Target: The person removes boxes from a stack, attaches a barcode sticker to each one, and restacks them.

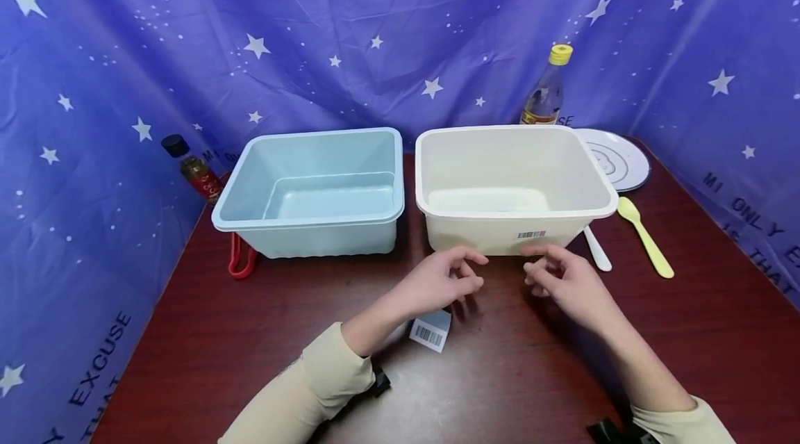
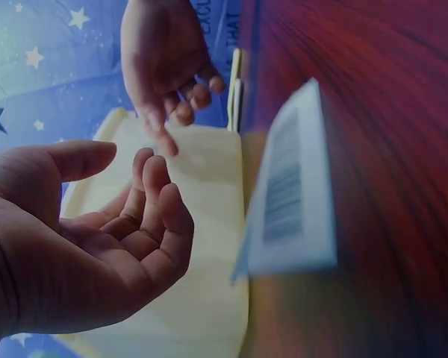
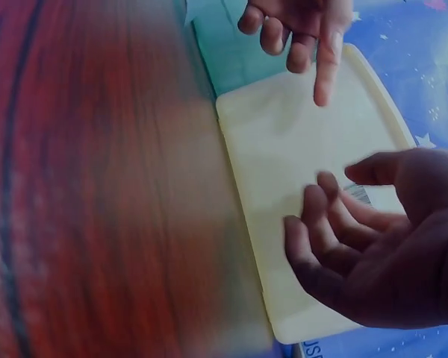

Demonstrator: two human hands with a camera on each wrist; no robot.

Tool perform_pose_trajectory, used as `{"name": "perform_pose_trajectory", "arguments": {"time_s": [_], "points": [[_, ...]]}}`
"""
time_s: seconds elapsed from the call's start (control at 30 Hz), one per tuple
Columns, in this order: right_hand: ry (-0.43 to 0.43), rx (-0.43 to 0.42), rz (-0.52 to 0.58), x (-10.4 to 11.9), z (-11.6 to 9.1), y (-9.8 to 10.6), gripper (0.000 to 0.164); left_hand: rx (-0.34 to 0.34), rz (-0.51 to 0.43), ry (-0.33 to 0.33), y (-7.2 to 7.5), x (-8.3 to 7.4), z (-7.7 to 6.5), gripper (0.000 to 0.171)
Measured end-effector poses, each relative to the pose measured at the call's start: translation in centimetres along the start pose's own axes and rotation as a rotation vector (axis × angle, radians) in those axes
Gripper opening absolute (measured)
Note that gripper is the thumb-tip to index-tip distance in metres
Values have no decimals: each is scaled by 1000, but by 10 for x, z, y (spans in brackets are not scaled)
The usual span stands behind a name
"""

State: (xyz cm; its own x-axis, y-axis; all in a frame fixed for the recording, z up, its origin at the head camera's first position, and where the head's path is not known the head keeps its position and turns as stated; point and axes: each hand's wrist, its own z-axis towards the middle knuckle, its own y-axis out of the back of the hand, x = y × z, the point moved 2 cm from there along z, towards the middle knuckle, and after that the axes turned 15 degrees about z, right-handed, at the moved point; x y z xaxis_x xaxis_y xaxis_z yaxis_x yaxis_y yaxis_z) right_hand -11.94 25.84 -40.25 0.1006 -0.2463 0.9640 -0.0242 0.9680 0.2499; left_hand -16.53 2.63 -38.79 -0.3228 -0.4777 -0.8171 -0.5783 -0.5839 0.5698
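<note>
Sleeves (image 1: 294, 388) foremost, the left hand (image 1: 440, 281) and right hand (image 1: 565, 284), fingers loosely parted and empty, face a cream tub (image 1: 475, 232) at twelve o'clock, seemingly, from where I stand, light, stiff and slippery, best held by its rim (image 1: 500, 215) at three and nine.

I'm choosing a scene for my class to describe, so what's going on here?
A person's left hand and right hand are poised in front of a cream plastic bin, fingers loosely bent and holding nothing. A light blue plastic bin stands to its left. A yellow spoon lies to the right, and a yellow-capped bottle stands behind the cream bin.
</note>
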Motion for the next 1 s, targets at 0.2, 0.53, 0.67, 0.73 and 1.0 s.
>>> {"name": "perform_pose_trajectory", "arguments": {"time_s": [0.2,0.53,0.67,0.73,1.0], "points": [[-47,220,-36,2,3,-15,20,-43,-6,36,18,17,-19,32],[-15,466,-100,10,13,-45,11,-92,44,71,38,36,-46,30],[-1,526,-114,14,17,-56,11,-106,53,78,43,42,-55,29],[6,540,-119,17,20,-60,11,-108,55,82,44,46,-59,28],[31,572,-129,25,28,-78,10,-119,50,99,50,57,-68,26]]}}
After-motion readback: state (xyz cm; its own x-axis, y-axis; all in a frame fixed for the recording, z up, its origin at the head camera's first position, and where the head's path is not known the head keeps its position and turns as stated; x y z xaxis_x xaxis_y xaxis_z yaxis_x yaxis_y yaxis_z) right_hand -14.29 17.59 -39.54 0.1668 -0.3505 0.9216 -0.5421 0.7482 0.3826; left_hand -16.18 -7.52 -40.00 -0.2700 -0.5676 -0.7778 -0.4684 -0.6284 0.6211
